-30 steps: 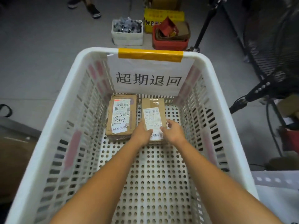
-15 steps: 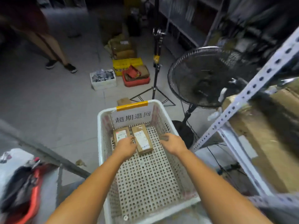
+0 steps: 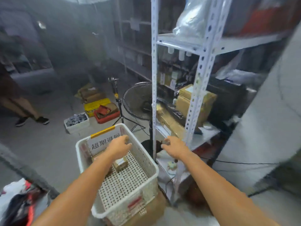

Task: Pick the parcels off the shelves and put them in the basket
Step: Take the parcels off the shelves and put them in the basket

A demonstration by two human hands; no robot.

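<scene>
parcel 1 (image 3: 120, 162): under L hand (image 3: 119, 145); far end hid by wrist, label too small to read.
parcel 2 (image 3: 95, 158): left of L wrist; nearly all hid by the arm.
sign (image 3: 99, 142): behind L hand; last words covered.
fan (image 3: 138, 100): past both hands, btwn them; right side hid by shelf post (image 3: 154, 79).
shelf boxes (image 3: 184, 101): past R hand (image 3: 173, 146); blurry, labels unreadable.
person (image 3: 24, 110): far left of L hand; blurry, cut off by edge, legs + shoes only.
box (image 3: 151, 212): under basket (image 3: 156, 167), near R elbow; mostly hid.

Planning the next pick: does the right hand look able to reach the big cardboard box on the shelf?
Probably yes: the right hand is empty and open, but the white upright crosses the cardboard box, so the hand must reach in beside it.
</scene>
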